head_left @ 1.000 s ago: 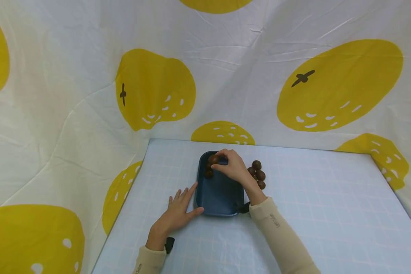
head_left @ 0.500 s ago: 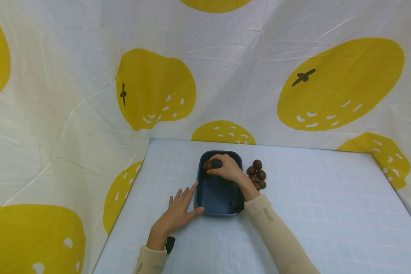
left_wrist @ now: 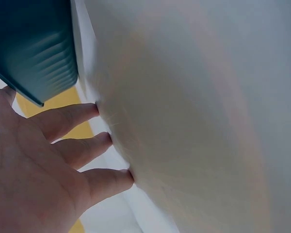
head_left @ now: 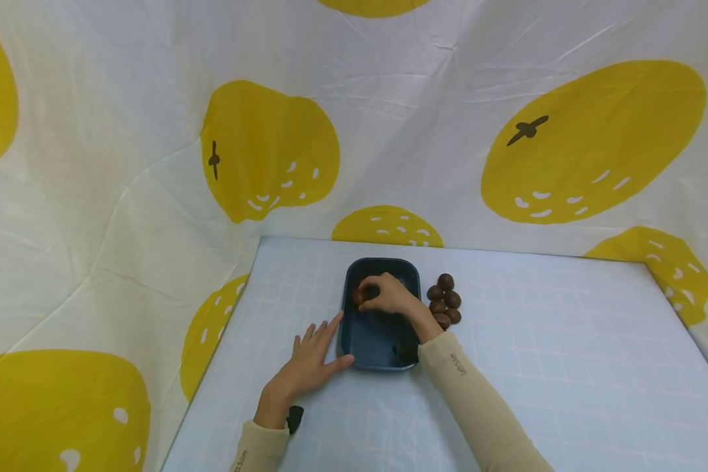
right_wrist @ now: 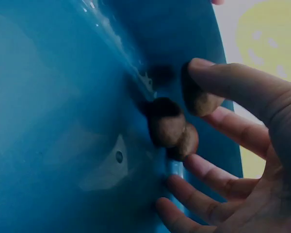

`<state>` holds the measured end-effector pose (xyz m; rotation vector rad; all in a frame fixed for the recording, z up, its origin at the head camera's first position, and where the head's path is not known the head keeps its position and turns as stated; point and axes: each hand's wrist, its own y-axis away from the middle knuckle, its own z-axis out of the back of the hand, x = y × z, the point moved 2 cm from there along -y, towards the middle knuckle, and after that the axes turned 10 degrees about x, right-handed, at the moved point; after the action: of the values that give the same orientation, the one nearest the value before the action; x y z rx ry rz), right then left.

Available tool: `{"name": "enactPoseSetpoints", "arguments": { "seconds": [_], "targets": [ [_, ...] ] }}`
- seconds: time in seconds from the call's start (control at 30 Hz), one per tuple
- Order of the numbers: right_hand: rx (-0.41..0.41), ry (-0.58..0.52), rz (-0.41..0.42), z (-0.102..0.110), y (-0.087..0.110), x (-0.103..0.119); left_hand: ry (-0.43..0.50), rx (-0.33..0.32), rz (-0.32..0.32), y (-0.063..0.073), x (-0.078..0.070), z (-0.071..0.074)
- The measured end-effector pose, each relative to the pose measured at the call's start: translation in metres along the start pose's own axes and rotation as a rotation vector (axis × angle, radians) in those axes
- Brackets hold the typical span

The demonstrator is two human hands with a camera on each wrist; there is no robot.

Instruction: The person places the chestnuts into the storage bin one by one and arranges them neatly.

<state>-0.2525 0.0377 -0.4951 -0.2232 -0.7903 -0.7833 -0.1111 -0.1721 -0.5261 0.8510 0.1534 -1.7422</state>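
Brown ball (right_wrist: 206,103), blue tray (head_left: 373,341)
Our right hand (head_left: 394,295) pinches the ball; our left hand (head_left: 309,366) lies spread beside the tray.

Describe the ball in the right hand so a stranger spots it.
Find the dark blue tray on the pale table. Inside it, the right hand holds the brown ball. Unlike the two balls beside it in the tray, it is pinched.

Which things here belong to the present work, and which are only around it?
Seemingly in use:
brown ball pinched by right hand
blue tray
balls inside it
balls beside it
left hand at its edge

Only surroundings:
tablecloth
fruit-patterned backdrop
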Motion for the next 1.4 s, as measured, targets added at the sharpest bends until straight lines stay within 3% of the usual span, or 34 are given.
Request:
{"name": "enactPoseSetpoints", "arguments": {
  "seconds": [0.13, 0.9, 1.4],
  "targets": [
    [-0.002, 0.050, 0.021, -0.002, 0.000, -0.001, -0.004, -0.005, -0.007, -0.001, -0.001, 0.000],
    [0.063, 0.135, -0.084, -0.015, -0.004, -0.003, -0.012, -0.007, -0.007, -0.001, 0.001, -0.001],
    [0.063, 0.076, -0.089, -0.013, -0.002, -0.002, -0.005, -0.007, -0.003, -0.001, 0.003, -0.004]
  ]
}}
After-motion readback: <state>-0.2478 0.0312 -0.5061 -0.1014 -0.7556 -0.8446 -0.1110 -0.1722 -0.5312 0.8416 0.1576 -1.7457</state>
